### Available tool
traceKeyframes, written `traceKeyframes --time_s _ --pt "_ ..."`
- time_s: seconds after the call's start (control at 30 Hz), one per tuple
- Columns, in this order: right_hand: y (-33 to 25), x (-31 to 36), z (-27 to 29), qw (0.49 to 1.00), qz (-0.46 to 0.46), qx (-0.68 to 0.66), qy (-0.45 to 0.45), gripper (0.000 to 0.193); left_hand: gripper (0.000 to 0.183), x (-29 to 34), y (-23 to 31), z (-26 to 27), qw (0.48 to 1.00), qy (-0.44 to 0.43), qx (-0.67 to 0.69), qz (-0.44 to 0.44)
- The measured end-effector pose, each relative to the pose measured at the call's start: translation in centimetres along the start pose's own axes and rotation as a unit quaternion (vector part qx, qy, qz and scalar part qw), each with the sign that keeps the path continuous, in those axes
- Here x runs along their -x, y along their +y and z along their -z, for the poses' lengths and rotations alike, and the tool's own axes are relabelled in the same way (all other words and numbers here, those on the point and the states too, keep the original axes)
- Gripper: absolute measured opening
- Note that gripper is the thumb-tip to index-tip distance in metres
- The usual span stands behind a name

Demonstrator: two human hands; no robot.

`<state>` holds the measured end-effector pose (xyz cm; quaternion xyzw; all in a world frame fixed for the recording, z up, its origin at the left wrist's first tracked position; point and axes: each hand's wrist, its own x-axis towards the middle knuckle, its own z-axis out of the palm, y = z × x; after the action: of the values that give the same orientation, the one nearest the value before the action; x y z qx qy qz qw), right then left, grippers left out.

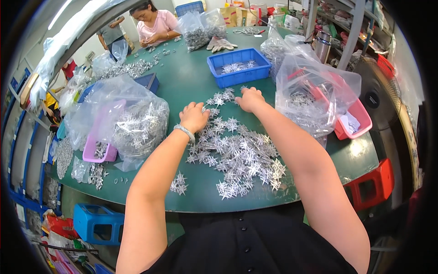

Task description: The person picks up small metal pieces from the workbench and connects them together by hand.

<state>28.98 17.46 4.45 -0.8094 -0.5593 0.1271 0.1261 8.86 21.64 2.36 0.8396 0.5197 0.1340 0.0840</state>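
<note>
A heap of silver, spiky star-shaped pieces (pixel 246 153) spreads over the green table in front of me. My left hand (pixel 194 117), with a bangle at the wrist, lies palm down at the heap's upper left edge, its fingers apart and touching pieces there. Farther right, my right hand (pixel 251 99) has its fingers curled beside a few stars at the far end of the heap; whatever they pinch is hidden. Just beyond it stands a blue tray (pixel 220 81) with more stars inside. A small cluster of stars (pixel 179 184) sits apart near the front edge.
Clear bags of silver parts (pixel 141 123) crowd the left, by a pink-purple bin (pixel 89 150). To the right are another bag (pixel 296 102), a pink basket (pixel 358 119) and a fan (pixel 376 98). Across the green table (pixel 182 77), a person (pixel 155 25) handles small parts.
</note>
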Motion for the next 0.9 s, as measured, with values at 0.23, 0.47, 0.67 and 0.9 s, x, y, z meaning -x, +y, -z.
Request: traceKeyframes --time_s 0.23,0.47,0.67,0.9 --pt "-2.4 -4.6 -1.8 0.999 0.028 0.017 -0.007 0.057 0.049 -4.1 0.0 -1.6 0.998 -0.051 0.006 -0.03" --pt "-1.8 -3.8 -2.3 0.996 0.078 0.042 0.013 0.046 0.049 -6.4 2.8 -2.9 0.99 -0.115 0.034 -0.069" --pt "-0.2 0.9 -2.0 0.995 0.082 0.059 0.003 0.044 0.042 -3.6 3.7 -2.6 0.968 -0.172 0.063 -0.173" --pt "0.7 3.8 1.3 0.985 0.099 0.092 -0.105 0.048 0.039 0.5 2.9 -0.8 0.956 -0.143 0.075 -0.243"
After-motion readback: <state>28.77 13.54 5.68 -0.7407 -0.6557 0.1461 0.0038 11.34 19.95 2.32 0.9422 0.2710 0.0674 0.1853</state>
